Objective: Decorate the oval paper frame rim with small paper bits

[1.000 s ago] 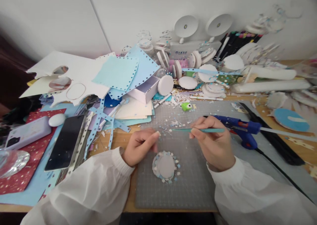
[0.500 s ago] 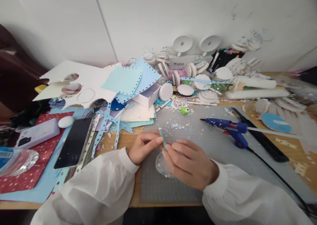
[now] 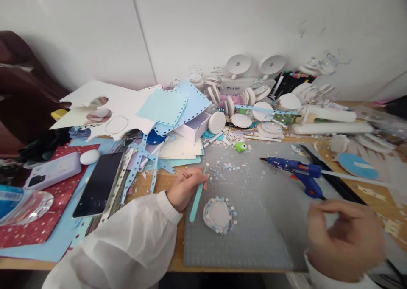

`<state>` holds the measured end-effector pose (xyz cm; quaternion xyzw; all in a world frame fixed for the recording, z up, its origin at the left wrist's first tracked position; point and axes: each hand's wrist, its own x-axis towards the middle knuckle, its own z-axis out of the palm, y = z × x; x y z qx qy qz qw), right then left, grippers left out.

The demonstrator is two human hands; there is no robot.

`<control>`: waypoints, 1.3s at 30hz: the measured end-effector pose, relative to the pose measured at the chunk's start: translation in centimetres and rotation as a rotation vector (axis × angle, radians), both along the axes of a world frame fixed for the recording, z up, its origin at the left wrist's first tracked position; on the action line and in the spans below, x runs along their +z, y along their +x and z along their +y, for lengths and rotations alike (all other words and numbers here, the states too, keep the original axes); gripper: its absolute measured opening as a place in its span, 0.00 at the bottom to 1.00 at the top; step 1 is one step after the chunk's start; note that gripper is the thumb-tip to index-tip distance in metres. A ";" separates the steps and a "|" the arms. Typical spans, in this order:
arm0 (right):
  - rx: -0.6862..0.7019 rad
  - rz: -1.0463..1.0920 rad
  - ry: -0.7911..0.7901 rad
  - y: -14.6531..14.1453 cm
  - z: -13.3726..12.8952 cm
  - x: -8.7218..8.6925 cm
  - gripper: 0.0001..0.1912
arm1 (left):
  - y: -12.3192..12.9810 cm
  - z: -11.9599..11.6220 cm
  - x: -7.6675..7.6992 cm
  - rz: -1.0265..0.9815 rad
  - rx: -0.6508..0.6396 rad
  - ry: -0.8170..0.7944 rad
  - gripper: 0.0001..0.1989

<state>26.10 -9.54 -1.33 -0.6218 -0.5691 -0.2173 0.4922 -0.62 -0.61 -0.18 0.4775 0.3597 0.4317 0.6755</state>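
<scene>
- Left hand (image 3: 187,189): thumb and fingers pinched on a teal stick (image 3: 197,202); stick slants, thin tip up by the thumb, wide end down toward the wearer.
- Right hand (image 3: 346,240): well apart from left, fingers curled in, motion-blurred; can't tell if anything is in it.
- Round white piece (image 3: 220,216) with pale blue and white stars round its rim: flat on the grey cutting mat (image 3: 254,246), between the hands, just right of the left one.
- Loose star scraps (image 3: 229,166): on the mat, beyond and right of left hand.
- Blue glue gun (image 3: 294,166): on its side, beyond right hand and a bit left of it, white glue stick out the back.
- Green figure (image 3: 240,147): farther out, between the hands.
- Black phone (image 3: 98,185): left of left hand, near the sleeve.
</scene>
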 end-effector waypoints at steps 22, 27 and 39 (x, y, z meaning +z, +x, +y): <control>-0.165 0.416 -0.445 -0.6 8.5 1.7 0.33 | 0.1 0.0 -0.3 0.068 -0.119 0.032 0.17; 0.168 0.423 -0.180 -3.7 9.4 -0.1 0.30 | -0.2 -0.2 -0.8 0.090 -0.216 0.120 0.18; 0.324 0.461 -0.331 -4.3 8.6 -2.0 0.25 | -0.1 0.0 -0.2 0.132 -0.292 0.133 0.20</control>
